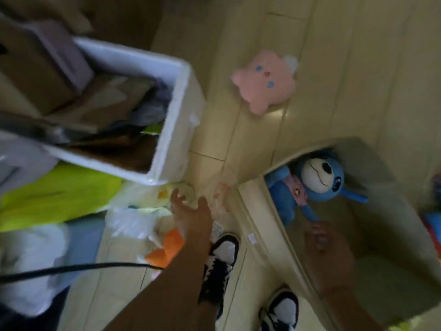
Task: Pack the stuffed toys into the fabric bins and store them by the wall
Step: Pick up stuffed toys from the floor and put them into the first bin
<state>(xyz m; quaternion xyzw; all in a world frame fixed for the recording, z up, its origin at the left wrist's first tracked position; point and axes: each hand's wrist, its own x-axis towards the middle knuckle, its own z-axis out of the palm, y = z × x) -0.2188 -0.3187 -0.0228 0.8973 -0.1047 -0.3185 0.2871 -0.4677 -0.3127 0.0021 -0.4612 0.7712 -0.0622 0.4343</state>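
A beige fabric bin (pixel 262 223) stands open on the floor at the right. A blue stuffed toy (pixel 319 180) with a white face lies inside it against the far wall. My right hand (pixel 319 237) is down inside the bin, its fingers closed on the toy's long blue ear. My left hand (pixel 188 209) hangs over the floor left of the bin, fingers spread, holding nothing. A pink stuffed toy (pixel 265 82) lies face up on the floor beyond the bin, apart from both hands.
A white foam box (pixel 171 120) full of cardboard and clutter sits at the left. Plastic bags (pixel 133 220), an orange item (pixel 167 247) and a lime green bag (pixel 59 197) lie below it. My shoes (pixel 222 259) stand beside the bin. Colourful things (pixel 434 225) show at the right edge.
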